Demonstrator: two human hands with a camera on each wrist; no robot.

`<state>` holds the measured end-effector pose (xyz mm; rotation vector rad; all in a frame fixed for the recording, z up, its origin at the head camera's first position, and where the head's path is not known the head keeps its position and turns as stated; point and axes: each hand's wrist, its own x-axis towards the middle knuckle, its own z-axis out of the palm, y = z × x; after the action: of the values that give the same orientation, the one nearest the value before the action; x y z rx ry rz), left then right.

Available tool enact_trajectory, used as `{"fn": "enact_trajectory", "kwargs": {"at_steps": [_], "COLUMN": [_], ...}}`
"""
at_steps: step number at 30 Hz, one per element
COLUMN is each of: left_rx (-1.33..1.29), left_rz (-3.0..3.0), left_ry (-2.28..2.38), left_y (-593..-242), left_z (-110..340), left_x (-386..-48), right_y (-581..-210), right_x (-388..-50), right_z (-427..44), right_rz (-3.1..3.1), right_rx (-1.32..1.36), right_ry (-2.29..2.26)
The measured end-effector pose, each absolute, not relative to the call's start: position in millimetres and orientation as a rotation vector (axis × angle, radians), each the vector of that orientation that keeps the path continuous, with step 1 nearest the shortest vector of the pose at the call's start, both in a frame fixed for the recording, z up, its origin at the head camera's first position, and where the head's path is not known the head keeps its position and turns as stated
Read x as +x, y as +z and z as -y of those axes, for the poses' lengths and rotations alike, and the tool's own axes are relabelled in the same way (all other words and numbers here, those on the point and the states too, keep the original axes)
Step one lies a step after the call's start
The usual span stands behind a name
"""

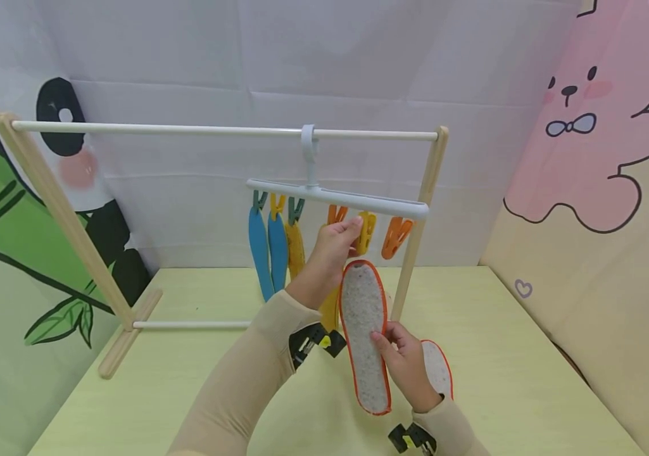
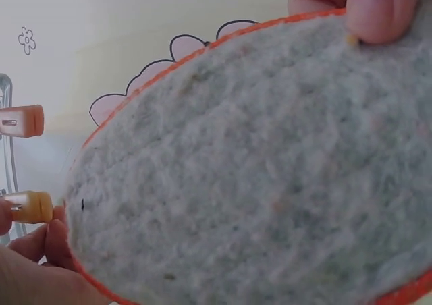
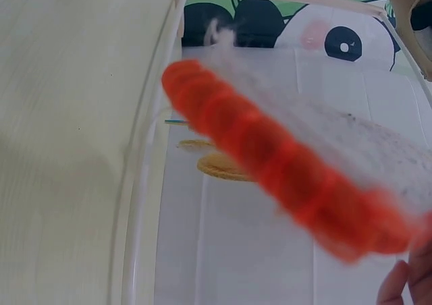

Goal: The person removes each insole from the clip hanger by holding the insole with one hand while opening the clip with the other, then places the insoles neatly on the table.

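1. Pinching a speckled grey, orange-edged insole (image 1: pixel 363 329) below the hanger (image 1: pixel 338 194) is your right hand (image 1: pixel 406 364).
2. Your left hand (image 1: pixel 327 259) pinches a yellow clip (image 1: pixel 366 233).
3. You face six clips (image 1: pixel 397 238), six insoles (image 1: pixel 259 250), one hanger.

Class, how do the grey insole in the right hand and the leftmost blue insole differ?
The grey insole has an orange-red edge; the blue insole shows none. The right hand grips the grey insole; the blue insole hangs from a green clothespin. Both are long and narrow.
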<state>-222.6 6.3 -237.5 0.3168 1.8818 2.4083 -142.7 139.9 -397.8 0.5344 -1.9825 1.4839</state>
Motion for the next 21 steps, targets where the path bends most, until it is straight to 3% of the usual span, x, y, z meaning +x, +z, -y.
{"fn": "enact_trajectory", "kwargs": {"at_steps": [21], "left_rx": [0.33], "left_rz": [-1.777], "left_ry": [2.471], "left_y": [-240.4], "left_z": [-3.9], "left_x": [-224.4], "right_y": [-395.9], "right_x": [-140.2], "right_z": [-145.0], "right_rz": [1.992], "right_rx": [0.493], "right_ry": [1.478]}}
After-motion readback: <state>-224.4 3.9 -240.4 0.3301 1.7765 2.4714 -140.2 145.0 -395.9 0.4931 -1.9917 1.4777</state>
